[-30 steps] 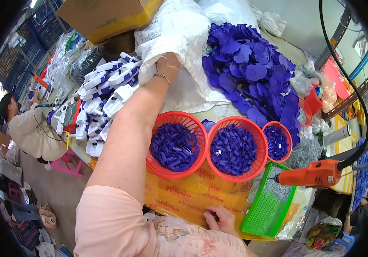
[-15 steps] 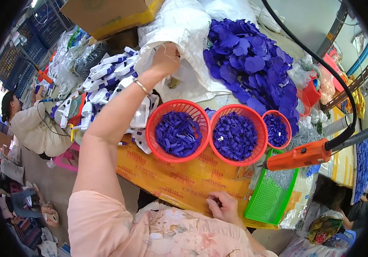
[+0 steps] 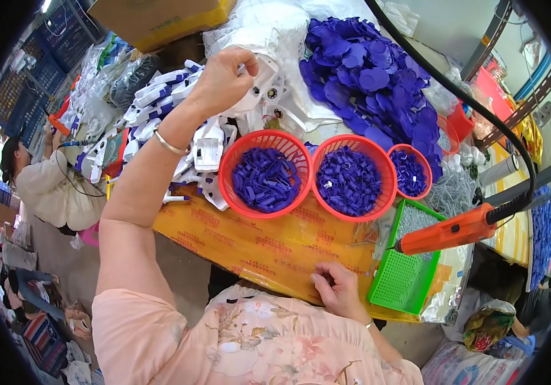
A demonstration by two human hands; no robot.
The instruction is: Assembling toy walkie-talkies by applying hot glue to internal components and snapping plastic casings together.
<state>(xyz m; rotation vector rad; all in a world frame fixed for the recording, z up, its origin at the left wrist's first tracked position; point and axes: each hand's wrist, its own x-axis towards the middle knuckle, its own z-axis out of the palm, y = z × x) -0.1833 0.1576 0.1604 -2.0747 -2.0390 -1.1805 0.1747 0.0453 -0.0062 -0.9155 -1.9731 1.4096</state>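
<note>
My left hand (image 3: 225, 80) is raised at the mouth of a white woven sack (image 3: 256, 29), its fingers curled. Whether it pinches the sack's edge or something else is hidden. Just beside it lie white plastic housings (image 3: 266, 90) with small round dark fittings. My right hand (image 3: 341, 292) rests at the table's front edge with fingers closed, and its inside is hidden. Ahead of it stand three red baskets, a left one (image 3: 227, 186), a middle one (image 3: 387, 199) and a small right one (image 3: 426, 168), all holding small purple plastic parts.
A heap of flat purple pieces (image 3: 368, 77) lies at the back. White-and-purple housings (image 3: 160, 96) pile up at left. An orange electric screwdriver (image 3: 445, 231) hangs over a green tray (image 3: 404, 282) of screws. A cardboard box (image 3: 160, 22) stands behind; another person (image 3: 57, 192) works at far left.
My left hand has drawn back from inside the sack's mouth, up and to the left. White housings now show there. The baskets sit higher in view; my right hand stays by the table edge.
</note>
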